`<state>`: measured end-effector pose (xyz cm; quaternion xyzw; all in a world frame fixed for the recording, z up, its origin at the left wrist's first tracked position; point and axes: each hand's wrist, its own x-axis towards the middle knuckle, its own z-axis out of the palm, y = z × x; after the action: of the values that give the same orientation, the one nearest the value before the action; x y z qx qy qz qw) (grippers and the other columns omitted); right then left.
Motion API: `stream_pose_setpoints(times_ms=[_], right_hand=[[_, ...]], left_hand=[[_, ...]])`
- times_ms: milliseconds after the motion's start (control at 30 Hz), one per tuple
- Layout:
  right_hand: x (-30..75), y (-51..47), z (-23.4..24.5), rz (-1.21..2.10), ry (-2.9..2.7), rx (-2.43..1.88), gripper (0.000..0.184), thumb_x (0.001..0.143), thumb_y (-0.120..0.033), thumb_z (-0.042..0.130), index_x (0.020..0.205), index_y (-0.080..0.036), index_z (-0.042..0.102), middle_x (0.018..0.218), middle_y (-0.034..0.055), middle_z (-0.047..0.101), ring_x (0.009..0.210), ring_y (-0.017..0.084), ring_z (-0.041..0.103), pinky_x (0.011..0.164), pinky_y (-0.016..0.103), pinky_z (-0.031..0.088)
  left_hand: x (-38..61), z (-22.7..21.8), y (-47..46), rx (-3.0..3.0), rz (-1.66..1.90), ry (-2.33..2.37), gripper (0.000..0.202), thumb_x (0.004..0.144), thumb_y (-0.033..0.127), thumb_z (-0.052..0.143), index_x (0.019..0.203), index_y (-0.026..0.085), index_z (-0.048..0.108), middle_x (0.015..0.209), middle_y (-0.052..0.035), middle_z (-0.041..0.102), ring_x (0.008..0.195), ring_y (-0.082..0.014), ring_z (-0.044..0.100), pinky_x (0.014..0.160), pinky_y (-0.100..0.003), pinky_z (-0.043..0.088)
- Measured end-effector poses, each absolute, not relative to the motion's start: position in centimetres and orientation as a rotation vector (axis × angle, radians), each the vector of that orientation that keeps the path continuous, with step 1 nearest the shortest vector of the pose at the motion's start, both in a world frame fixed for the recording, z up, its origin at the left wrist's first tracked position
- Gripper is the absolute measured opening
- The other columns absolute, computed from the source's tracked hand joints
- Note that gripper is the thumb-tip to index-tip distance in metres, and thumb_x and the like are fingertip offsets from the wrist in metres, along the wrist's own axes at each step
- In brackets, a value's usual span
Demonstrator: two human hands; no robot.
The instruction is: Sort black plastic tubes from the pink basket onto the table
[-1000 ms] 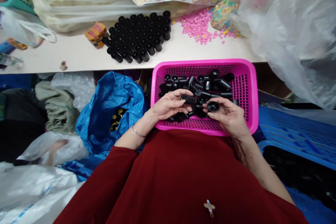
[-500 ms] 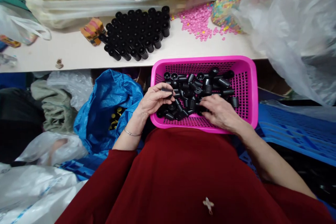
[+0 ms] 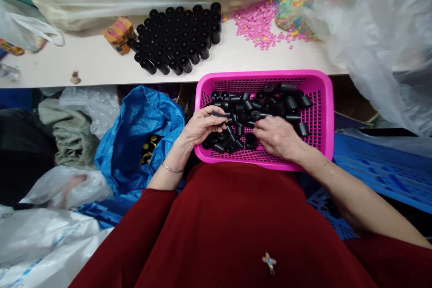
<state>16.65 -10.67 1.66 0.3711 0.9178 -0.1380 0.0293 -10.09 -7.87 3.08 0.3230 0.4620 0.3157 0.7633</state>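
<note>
A pink plastic basket (image 3: 327, 117) holds many loose black plastic caps (image 3: 292, 102), lying at all angles. Over the basket's left side, my left hand (image 3: 204, 125) pinches a black cap (image 3: 218, 114) between thumb and fingers; part of it is hidden by the fingers. My right hand (image 3: 278, 138) reaches into the middle of the basket, palm down, with its fingers curled together among the caps. Its fingertips touch the pile, but what they grip, if anything, is hidden.
On the white table (image 3: 101, 69) beyond the basket stand several rows of upright black caps (image 3: 178, 38). Pink beads (image 3: 256, 22) lie to their right, near a bag of coloured beads (image 3: 293, 9). A blue sack (image 3: 118, 139) stands left of the basket, blue crates (image 3: 381, 171) right.
My right hand has shifted slightly within the basket, and caps around it have tumbled to new spots, mostly at the right. My left hand still holds its cap in nearly the same place.
</note>
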Motion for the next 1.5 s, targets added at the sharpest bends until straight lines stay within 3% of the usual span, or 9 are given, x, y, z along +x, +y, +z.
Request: stream_pose_setpoints(times_ms=[200,367,567,667,900,1067,1167,1300,1500], right_hand=[[13.7,-11.7,-0.2,-0.4,2.727,0.932,0.016,0.091,-0.011,0.057,0.087,-0.016,0.072,0.087,0.0106,0.07,0.087,0.024,0.052,0.073,0.037,0.027],[14.3,-11.2,-0.3,-0.398,2.815,0.998,0.017,0.093,-0.018,0.06,0.08,-0.016,0.071,0.1,0.0136,0.072,0.092,0.026,0.056,0.075,0.039,0.034],[16.0,-12.6,1.8,-1.401,3.009,1.687,0.026,0.093,-0.04,0.067,0.11,-0.021,0.069,0.102,0.0071,0.072,0.09,0.022,0.067,0.082,0.037,0.054],[15.9,-13.3,2.7,-1.731,2.872,1.956,0.027,0.088,-0.04,0.074,0.109,-0.025,0.07,0.099,0.003,0.074,0.086,0.02,0.07,0.081,0.035,0.058],[15.5,-13.7,2.7,-1.834,2.779,2.203,0.024,0.081,-0.035,0.082,0.101,-0.026,0.074,0.1,0.0037,0.073,0.092,0.021,0.071,0.089,0.04,0.06],[15.1,-14.0,2.1,-2.658,2.204,2.33,0.042,0.077,-0.043,0.086,0.113,-0.03,0.07,0.104,0.0019,0.073,0.089,0.02,0.073,0.091,0.042,0.063],[14.8,-13.9,1.9,-3.077,1.787,2.269,0.042,0.072,-0.042,0.09,0.108,-0.031,0.071,0.099,-0.0004,0.075,0.087,0.017,0.074,0.095,0.041,0.061],[14.6,-13.7,1.6,-3.243,1.436,2.362,0.041,0.062,-0.038,0.096,0.095,-0.03,0.073,0.098,-0.0014,0.076,0.089,0.015,0.072,0.098,0.036,0.059],[13.7,-14.4,1.0,-3.214,1.558,2.527,0.046,0.066,-0.033,0.094,0.107,-0.032,0.074,0.105,-0.0019,0.076,0.098,0.015,0.073,0.104,0.036,0.056]], left_hand=[[-9.5,3.0,-8.1,0.609,0.688,0.936,0.038,0.066,0.023,0.09,0.092,0.014,0.064,0.08,0.0003,0.072,0.07,-0.0117,0.073,0.068,-0.021,0.06],[-8.8,2.7,-8.2,0.565,0.633,0.863,0.042,0.065,0.03,0.093,0.093,0.013,0.066,0.077,-0.0012,0.072,0.072,-0.0146,0.074,0.065,-0.021,0.06],[-7.9,2.7,-8.4,0.572,0.621,0.846,0.044,0.061,0.032,0.096,0.091,0.013,0.07,0.074,0.0019,0.069,0.059,-0.0075,0.067,0.054,-0.015,0.05],[-7.4,2.7,-8.5,0.544,0.617,0.833,0.047,0.057,0.034,0.098,0.089,0.013,0.07,0.074,0.0017,0.07,0.06,-0.008,0.067,0.056,-0.017,0.051],[-6.3,2.6,-9.0,0.574,0.639,0.823,0.043,0.06,0.031,0.096,0.09,0.013,0.07,0.075,0.002,0.069,0.064,-0.0081,0.068,0.059,-0.017,0.051],[-6.0,2.7,-9.3,0.539,0.643,0.83,0.044,0.059,0.032,0.096,0.089,0.013,0.07,0.076,0.0018,0.07,0.064,-0.0089,0.069,0.061,-0.019,0.053],[-5.6,2.7,-9.5,0.493,0.624,0.825,0.048,0.055,0.033,0.098,0.09,0.013,0.071,0.078,0.0009,0.072,0.066,-0.0115,0.072,0.065,-0.022,0.056],[-4.8,2.4,-9.8,0.511,0.635,0.842,0.043,0.059,0.032,0.096,0.088,0.012,0.072,0.072,0.0014,0.071,0.058,-0.0074,0.066,0.058,-0.019,0.053],[-4.4,1.7,-10.1,0.471,0.664,0.868,0.036,0.064,0.031,0.093,0.089,0.012,0.075,0.074,-0.0009,0.072,0.059,-0.0079,0.066,0.058,-0.019,0.053]])
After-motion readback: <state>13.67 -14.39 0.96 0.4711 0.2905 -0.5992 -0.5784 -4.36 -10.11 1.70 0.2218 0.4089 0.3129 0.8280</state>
